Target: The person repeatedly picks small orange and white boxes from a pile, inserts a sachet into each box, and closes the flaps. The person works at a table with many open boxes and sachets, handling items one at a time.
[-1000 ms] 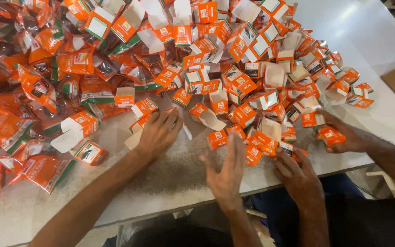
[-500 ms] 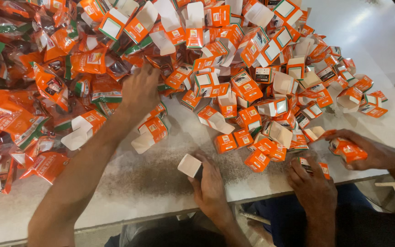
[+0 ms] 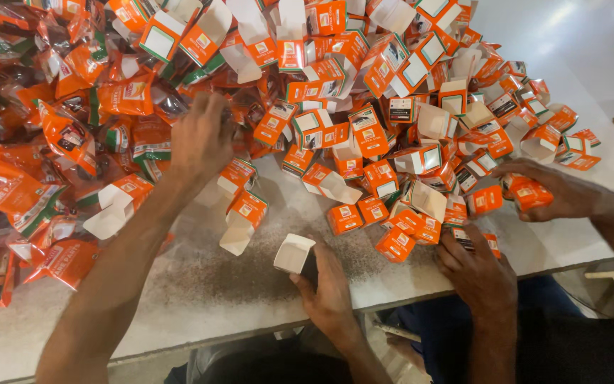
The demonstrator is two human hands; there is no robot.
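- The left hand (image 3: 204,135) reaches far up the tabletop (image 3: 179,284) and lies palm down on the orange foil packets (image 3: 129,96) at the edge of the heap; its fingers curl into the packets, but I cannot tell whether they grip one.
- The right hand (image 3: 328,284) sits near the front edge of the tabletop, fingers wrapped around a small open box (image 3: 294,254).
- That box shows a pale inside, its mouth tilted up and to the left, with a dark side against the fingers.
- A bare, speckled strip of tabletop lies between the two hands and the front edge.
- Piled orange boxes (image 3: 364,128) with open white flaps crowd the far side.
- To the right, a co-worker's two hands (image 3: 477,274) hold more small orange boxes beside the pile.
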